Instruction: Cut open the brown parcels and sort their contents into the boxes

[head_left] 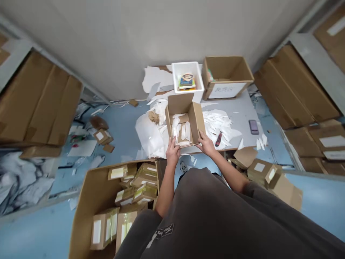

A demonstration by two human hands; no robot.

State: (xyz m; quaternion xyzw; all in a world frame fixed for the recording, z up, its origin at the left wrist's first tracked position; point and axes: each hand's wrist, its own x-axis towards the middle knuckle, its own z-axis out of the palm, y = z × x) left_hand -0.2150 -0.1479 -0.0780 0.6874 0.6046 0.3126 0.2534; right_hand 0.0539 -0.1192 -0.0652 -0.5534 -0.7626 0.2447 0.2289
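Note:
An opened cardboard box [199, 117] stands at the front of the table, its far flap raised. White paper strips [185, 131] lie inside it. My left hand [173, 151] grips the near left corner of the box, fingers over the edge. At the near right corner, my right hand [206, 144] is closed on the box wall, its thumb on the inner side. A red and black utility knife [218, 139] rests on the paper scraps just right of the box.
Behind stand a white bin [174, 77] with booklets and a labelled carton [228, 90]. Shredded paper [219, 122] and a phone [253, 127] lie at right. A large carton [88, 194] of taped parcels stands at lower left. Stacked boxes [296, 86] flank the table.

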